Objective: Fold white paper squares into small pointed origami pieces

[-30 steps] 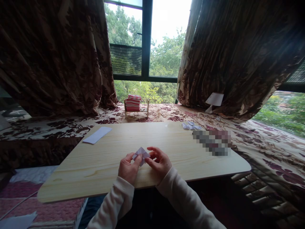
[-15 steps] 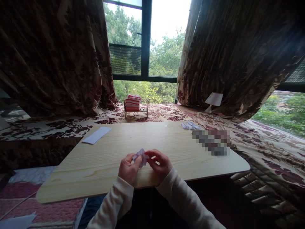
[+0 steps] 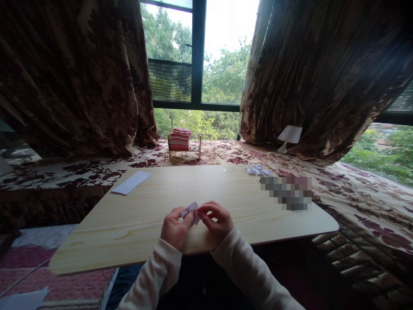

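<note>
Just above the near part of the wooden table (image 3: 138, 232), a small piece of folded white paper (image 3: 191, 212) is held between both hands. My left hand (image 3: 175, 228) is closed on it, with the thumb pressed across its face. From the other side, my right hand (image 3: 217, 219) pinches its right edge between thumb and fingertips. The paper has pointed corners and creases; its underside is hidden by the fingers. A stack of flat white paper (image 3: 131, 183) lies at the table's far left. Several folded white paper pieces (image 3: 258, 169) are heaped at the far right edge.
A blurred-out patch (image 3: 287, 192) covers something on the table's right side. Behind the table, a small rack (image 3: 184, 150) holds folded red-and-white cloths (image 3: 180, 139). A white lamp (image 3: 290, 134) stands by the right curtain (image 3: 300, 73). More white paper (image 3: 26, 299) lies at lower left.
The folded paper has turned slightly in the fingers. My right fingertips have shifted a little along its right edge; both hands otherwise stay in place.
</note>
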The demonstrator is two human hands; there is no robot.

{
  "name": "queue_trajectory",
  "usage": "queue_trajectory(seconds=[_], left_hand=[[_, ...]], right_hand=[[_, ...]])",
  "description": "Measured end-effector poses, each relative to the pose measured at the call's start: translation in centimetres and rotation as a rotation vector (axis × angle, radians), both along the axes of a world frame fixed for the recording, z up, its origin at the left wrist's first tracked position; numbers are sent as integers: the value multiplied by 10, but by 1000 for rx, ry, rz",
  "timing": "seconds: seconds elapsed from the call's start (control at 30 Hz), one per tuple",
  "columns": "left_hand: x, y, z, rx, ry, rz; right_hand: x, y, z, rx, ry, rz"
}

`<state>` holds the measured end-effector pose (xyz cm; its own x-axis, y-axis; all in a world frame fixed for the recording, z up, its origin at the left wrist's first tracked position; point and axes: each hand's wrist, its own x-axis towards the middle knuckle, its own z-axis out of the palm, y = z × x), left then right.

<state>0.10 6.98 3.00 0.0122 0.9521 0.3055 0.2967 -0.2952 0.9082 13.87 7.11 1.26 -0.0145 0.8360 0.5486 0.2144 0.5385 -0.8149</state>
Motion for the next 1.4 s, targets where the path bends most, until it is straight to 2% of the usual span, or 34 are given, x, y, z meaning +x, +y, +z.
queue_trajectory(seconds=[0.33, 0.67, 0.93, 1.03, 1.27, 1.4], left_hand=[[0, 2, -6, 58, 68, -24], [1, 1, -2, 55, 108, -51], [2, -2, 2, 91, 103, -58], [2, -2, 1, 83, 113, -24], [1, 0, -2, 52, 131, 5], [1, 1, -5, 21, 117, 11]], right_hand=[[-1, -3, 3, 30, -55, -57], [-4, -7, 3, -8, -112, -157], [-4, -5, 1, -55, -122, -159], [-4, -5, 3, -52, -108, -156], [-3, -6, 5, 84, -132, -73], [0, -7, 3, 216, -222, -91]])
